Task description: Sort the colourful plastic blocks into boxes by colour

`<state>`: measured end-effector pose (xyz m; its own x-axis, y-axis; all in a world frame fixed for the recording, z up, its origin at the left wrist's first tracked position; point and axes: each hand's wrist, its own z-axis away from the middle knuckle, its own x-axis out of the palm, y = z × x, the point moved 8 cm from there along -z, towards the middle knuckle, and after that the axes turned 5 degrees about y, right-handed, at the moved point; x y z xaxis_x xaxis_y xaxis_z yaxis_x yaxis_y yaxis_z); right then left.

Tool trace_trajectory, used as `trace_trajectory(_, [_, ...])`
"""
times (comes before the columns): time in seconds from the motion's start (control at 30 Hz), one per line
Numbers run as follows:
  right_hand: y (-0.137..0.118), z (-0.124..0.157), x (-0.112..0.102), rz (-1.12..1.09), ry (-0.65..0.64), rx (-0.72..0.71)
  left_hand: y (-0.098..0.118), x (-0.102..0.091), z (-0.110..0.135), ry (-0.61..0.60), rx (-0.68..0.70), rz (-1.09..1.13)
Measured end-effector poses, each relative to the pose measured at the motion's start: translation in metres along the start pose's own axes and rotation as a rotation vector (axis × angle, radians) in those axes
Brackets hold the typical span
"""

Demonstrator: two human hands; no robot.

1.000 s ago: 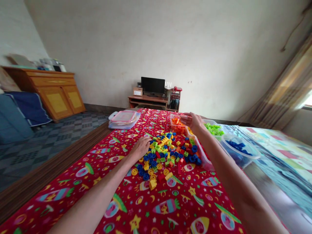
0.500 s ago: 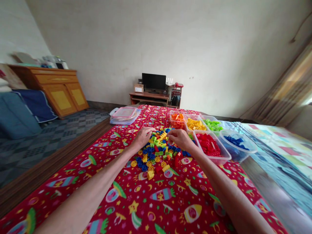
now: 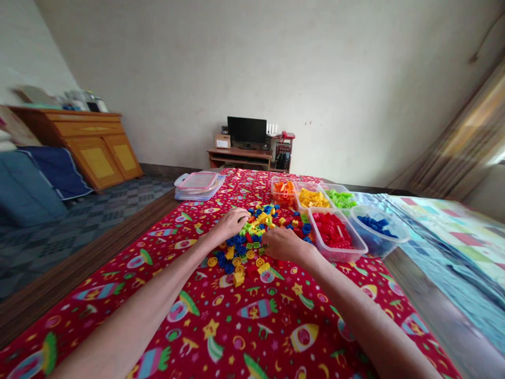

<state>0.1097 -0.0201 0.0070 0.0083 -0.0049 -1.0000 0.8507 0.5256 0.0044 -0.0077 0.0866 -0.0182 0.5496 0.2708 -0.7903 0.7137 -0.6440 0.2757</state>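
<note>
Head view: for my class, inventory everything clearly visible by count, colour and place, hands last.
cloth: one, patterned red, foreground
mixed brick pile: one, multicoloured, on cloth
clear tubs: five, colourless, beyond and right of pile
orange bricks: many, orange, back-left tub
yellow bricks: many, yellow, back-middle tub
green bricks: many, green, back-right tub
red bricks: many, red, front-left tub
blue bricks: many, blue, front-right tub
lid stack: one, pink rim on top, cloth's far left
cabinet: one, brown and yellow, left background
desk: one, brown, far background
monitor: one, black, on desk
carton: one, brown, left of monitor
telephone: one, red, right of monitor
curtain: one, tan, right background
left hand: one, bare, at pile's left
right hand: one, bare, at pile's right
</note>
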Motion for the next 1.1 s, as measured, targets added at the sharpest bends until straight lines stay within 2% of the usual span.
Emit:
trace_trajectory(0.2, [0.009,-0.001,0.002,-0.04,0.015,-0.018,-0.005,-0.008,0.0,0.012,-0.069,0.032])
trace_trajectory(0.33, [0.022,-0.003,-0.008,-0.107,0.15,0.04,-0.016,-0.009,0.0,0.055,-0.116,0.035])
trace_trajectory(0.43, [0.031,-0.006,-0.019,-0.139,0.305,0.106,-0.017,-0.002,0.0,0.003,-0.066,0.043])
trace_trajectory(0.53, [0.038,-0.013,-0.02,-0.186,0.392,0.133,-0.016,0.004,-0.001,-0.026,-0.009,0.005])
trace_trajectory(0.83, [0.046,-0.016,-0.025,-0.439,0.507,0.141,-0.003,0.011,-0.008,-0.029,0.123,-0.061])
trace_trajectory(1.1, [0.046,-0.014,-0.027,-0.444,0.536,0.128,0.004,0.018,-0.005,-0.021,0.152,-0.118])
